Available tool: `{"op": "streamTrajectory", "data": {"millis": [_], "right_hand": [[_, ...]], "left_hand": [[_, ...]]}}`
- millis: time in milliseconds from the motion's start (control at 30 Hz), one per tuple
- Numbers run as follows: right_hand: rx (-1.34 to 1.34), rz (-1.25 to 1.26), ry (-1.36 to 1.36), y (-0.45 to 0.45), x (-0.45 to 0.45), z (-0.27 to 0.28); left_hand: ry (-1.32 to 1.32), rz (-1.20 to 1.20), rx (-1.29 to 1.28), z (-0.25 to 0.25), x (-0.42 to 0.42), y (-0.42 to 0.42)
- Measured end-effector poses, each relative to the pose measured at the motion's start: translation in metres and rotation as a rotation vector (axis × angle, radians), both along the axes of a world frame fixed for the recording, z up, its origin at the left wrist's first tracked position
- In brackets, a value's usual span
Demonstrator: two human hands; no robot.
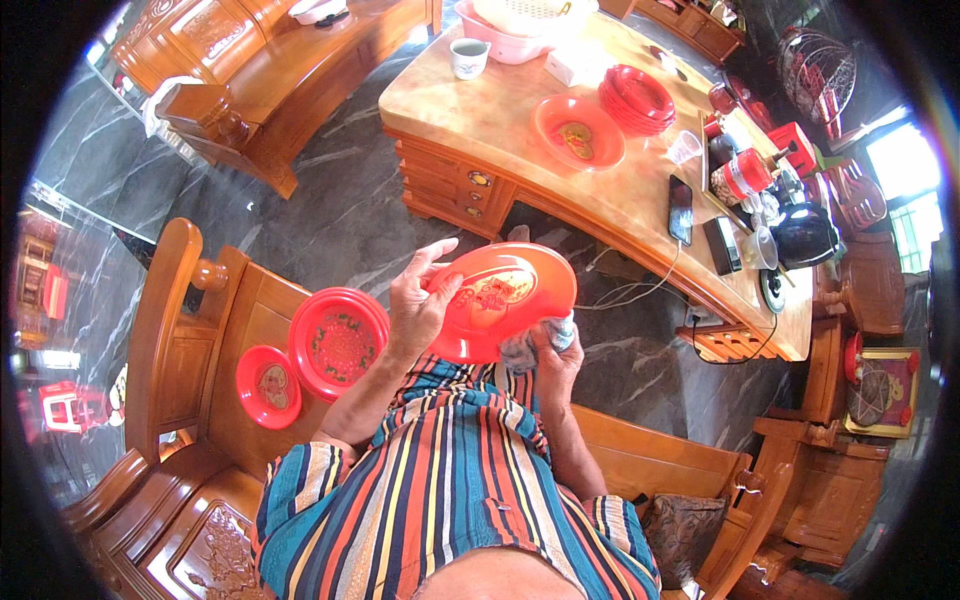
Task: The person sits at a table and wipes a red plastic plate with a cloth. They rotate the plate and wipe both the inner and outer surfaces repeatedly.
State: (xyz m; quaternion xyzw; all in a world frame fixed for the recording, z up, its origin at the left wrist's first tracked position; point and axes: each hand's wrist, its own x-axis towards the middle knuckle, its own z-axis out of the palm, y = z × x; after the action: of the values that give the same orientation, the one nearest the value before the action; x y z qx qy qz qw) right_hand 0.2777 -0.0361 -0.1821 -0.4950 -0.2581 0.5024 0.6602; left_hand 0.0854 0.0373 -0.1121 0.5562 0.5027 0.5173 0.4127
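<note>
A red plastic plate (551, 277) with a gold pattern in its middle is held tilted over my lap. My left hand (424, 304) grips its left rim, thumb on the upper face and some fingers raised. In my right hand (556, 364) is a bunched grey-blue cloth (525, 346), pressed to the plate's lower right rim. On the wooden bench to my left lie a larger red plate or stack of plates (300, 341) with a floral centre and a small red dish (249, 382) with a heart-shaped pattern.
On the stone-topped table (450, 105) ahead stand a red bowl (544, 124), stacked red dishes (619, 97), a white mug (469, 60), a pink basin (495, 41), a clear cup (684, 148), a phone (680, 206) with a cable hanging down, and a black kettle or pot (806, 234).
</note>
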Motion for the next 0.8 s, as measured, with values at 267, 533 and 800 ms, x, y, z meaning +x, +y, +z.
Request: {"op": "streamTrajectory", "data": {"millis": [267, 533, 800], "right_hand": [[-0.216, 0.200, 0.515, 0.003, -0.020, -0.033], [-0.196, 0.158, 0.311, 0.008, 0.002, -0.018], [0.022, 0.084, -0.415, 0.028, 0.040, 0.006]], "left_hand": [[-0.080, 0.136, 0.041, -0.008, 0.007, -0.003], [0.101, -0.033, 0.167, -0.019, 0.002, -0.005], [0.201, -0.252, 0.193, -0.016, 0.003, -0.011]]}}
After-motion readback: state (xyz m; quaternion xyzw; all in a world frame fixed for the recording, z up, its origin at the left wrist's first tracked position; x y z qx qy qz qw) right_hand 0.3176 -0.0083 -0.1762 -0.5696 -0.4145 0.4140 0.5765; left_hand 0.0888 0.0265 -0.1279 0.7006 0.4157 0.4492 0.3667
